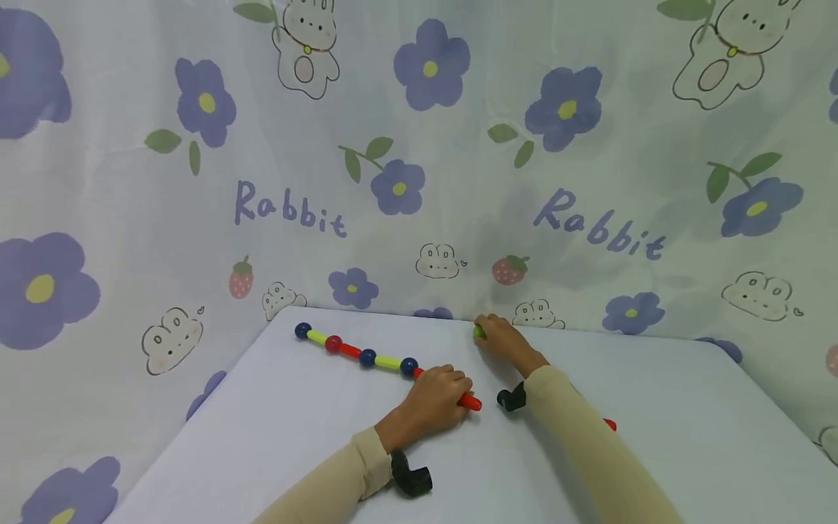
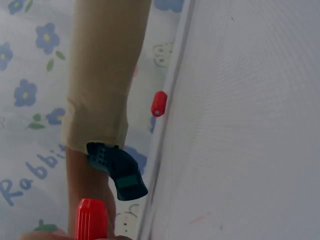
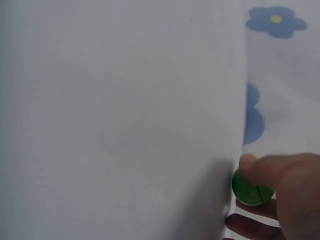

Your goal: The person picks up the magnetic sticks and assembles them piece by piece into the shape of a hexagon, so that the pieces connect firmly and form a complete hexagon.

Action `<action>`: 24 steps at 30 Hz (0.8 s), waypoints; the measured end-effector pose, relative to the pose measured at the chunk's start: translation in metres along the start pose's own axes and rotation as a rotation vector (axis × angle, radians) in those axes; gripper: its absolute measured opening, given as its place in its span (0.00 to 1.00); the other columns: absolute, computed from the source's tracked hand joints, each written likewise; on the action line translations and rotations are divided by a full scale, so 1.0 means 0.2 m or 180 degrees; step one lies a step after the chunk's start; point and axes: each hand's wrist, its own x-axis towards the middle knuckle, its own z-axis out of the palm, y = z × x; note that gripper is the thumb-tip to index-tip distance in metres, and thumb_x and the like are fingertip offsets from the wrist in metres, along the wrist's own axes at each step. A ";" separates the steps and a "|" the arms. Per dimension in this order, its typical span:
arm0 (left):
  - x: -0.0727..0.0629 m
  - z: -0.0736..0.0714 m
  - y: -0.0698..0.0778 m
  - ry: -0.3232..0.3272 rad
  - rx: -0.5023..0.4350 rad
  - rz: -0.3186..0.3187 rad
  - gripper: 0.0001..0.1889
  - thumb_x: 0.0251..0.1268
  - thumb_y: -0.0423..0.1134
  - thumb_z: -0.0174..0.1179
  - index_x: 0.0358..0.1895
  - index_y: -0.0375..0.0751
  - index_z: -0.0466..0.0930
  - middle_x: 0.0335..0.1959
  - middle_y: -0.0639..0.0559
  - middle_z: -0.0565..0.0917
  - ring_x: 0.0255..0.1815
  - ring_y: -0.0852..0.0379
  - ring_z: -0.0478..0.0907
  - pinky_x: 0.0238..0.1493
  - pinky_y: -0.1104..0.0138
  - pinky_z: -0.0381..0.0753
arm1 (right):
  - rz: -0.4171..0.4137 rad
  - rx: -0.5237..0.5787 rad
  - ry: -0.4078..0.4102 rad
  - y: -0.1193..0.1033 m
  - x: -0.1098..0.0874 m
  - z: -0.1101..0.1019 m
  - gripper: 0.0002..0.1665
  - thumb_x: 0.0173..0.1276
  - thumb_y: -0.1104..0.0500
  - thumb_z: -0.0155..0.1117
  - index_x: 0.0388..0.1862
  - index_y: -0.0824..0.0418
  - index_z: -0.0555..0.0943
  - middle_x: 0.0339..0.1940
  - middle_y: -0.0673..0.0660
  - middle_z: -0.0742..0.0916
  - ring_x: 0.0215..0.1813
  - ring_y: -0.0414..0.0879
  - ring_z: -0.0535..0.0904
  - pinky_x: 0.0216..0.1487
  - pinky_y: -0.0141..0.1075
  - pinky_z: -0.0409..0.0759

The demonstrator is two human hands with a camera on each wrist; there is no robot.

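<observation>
A chain of magnetic-style balls and rods runs across the left half of the table, with dark blue balls (image 1: 368,358), a red ball (image 1: 333,344) and yellow-green rods (image 1: 388,362). At its near right end my left hand (image 1: 435,399) grips a red rod (image 1: 471,402), whose ribbed tip also shows at the bottom of the left wrist view. My right hand (image 1: 504,342) is at the table's far edge, thumb and fingers pinching a green ball (image 3: 246,191). Part of that ball is hidden behind the fingers.
Another red rod (image 1: 610,424) lies on the white table (image 1: 681,437), partly hidden by the right sleeve. Black wrist mounts (image 1: 411,477) stick out from both cuffs. A patterned curtain (image 1: 458,145) hangs right behind the table's far edge.
</observation>
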 end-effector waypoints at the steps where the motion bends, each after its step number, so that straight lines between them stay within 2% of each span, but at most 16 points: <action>1: 0.00 0.01 0.00 0.0018 0.0011 0.0011 0.06 0.53 0.42 0.68 0.34 0.51 0.84 0.31 0.60 0.86 0.31 0.61 0.75 0.36 0.71 0.76 | -0.0017 0.0089 0.0058 0.00 -0.02 0.00 0.23 0.70 0.58 0.66 0.62 0.63 0.77 0.53 0.60 0.84 0.51 0.51 0.78 0.56 0.47 0.78; 4: 0.00 0.01 -0.01 0.0051 0.0048 0.0036 0.06 0.54 0.43 0.68 0.34 0.50 0.83 0.31 0.59 0.86 0.31 0.61 0.75 0.35 0.71 0.76 | -0.0096 0.0545 0.0198 -0.01 -0.10 0.00 0.24 0.69 0.58 0.68 0.61 0.63 0.77 0.51 0.59 0.84 0.49 0.50 0.79 0.53 0.44 0.80; 6: 0.00 0.01 -0.03 0.0046 0.0062 0.0040 0.06 0.55 0.43 0.69 0.34 0.50 0.83 0.32 0.59 0.86 0.31 0.60 0.76 0.36 0.71 0.77 | -0.0247 0.0837 0.0280 -0.03 -0.17 -0.01 0.26 0.68 0.59 0.69 0.62 0.64 0.76 0.49 0.59 0.84 0.47 0.49 0.80 0.49 0.41 0.81; 9: 0.00 -0.02 -0.06 0.0053 0.0066 0.0040 0.06 0.54 0.42 0.69 0.34 0.50 0.83 0.32 0.58 0.86 0.32 0.60 0.76 0.37 0.69 0.78 | -0.0488 0.1073 0.0386 -0.07 -0.30 -0.04 0.28 0.67 0.58 0.70 0.64 0.64 0.75 0.49 0.58 0.85 0.45 0.47 0.81 0.44 0.35 0.81; 12: 0.01 -0.03 -0.07 0.0037 0.0014 0.0034 0.06 0.55 0.42 0.70 0.35 0.49 0.83 0.32 0.58 0.86 0.33 0.59 0.77 0.38 0.69 0.78 | -0.0730 0.1103 0.0615 -0.09 -0.49 -0.06 0.28 0.66 0.58 0.71 0.62 0.62 0.75 0.49 0.55 0.85 0.44 0.43 0.81 0.40 0.32 0.81; 15: 0.03 -0.02 -0.06 0.0024 -0.0057 0.0052 0.06 0.56 0.42 0.69 0.36 0.49 0.84 0.34 0.58 0.87 0.33 0.59 0.78 0.40 0.69 0.79 | -0.0846 0.1096 0.0910 -0.10 -0.67 -0.04 0.26 0.63 0.59 0.73 0.59 0.62 0.77 0.46 0.51 0.84 0.42 0.39 0.79 0.38 0.31 0.81; 17: 0.03 -0.01 -0.05 0.0058 -0.0085 0.0058 0.07 0.56 0.42 0.69 0.36 0.49 0.84 0.34 0.57 0.87 0.33 0.59 0.78 0.39 0.69 0.79 | -0.0911 0.1109 0.1033 -0.10 -0.77 -0.01 0.26 0.62 0.60 0.74 0.58 0.63 0.78 0.44 0.49 0.84 0.40 0.38 0.77 0.37 0.31 0.82; 19: 0.03 0.00 -0.05 0.0102 -0.0086 0.0023 0.07 0.55 0.41 0.70 0.37 0.49 0.85 0.34 0.57 0.87 0.33 0.59 0.78 0.40 0.68 0.80 | -0.0959 0.1137 0.1063 -0.10 -0.81 0.02 0.25 0.62 0.60 0.74 0.57 0.63 0.78 0.42 0.48 0.83 0.39 0.37 0.77 0.36 0.30 0.81; 24: 0.01 0.03 -0.03 0.0179 -0.0173 -0.0017 0.07 0.53 0.41 0.71 0.35 0.49 0.84 0.31 0.57 0.86 0.32 0.58 0.76 0.39 0.68 0.79 | -0.0999 0.1171 0.0934 -0.08 -0.85 0.11 0.24 0.63 0.60 0.73 0.57 0.61 0.77 0.45 0.49 0.84 0.38 0.36 0.78 0.36 0.28 0.80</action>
